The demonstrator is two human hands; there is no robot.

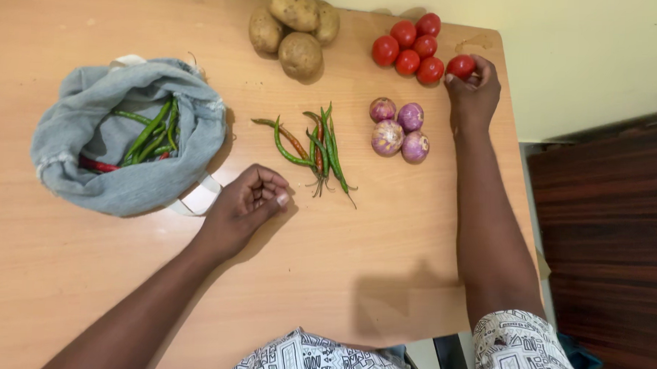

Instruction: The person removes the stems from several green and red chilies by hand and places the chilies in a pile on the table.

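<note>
My right hand [474, 91] reaches to the table's far right and closes its fingers round a red tomato [461, 65], right beside a cluster of several tomatoes [408, 47]. My left hand [246, 203] rests on the wooden table [340, 265] with fingers loosely curled and nothing in it, between a grey cloth bag [130, 137] and a loose bunch of green chillies [316, 149]. The bag lies open with more green and red chillies [147, 136] inside.
Several purple onions [398, 128] lie between the chillies and my right arm. Several potatoes [293, 29] sit at the far edge. The table's right edge [521, 184] meets a pale wall and dark wooden furniture [610, 245].
</note>
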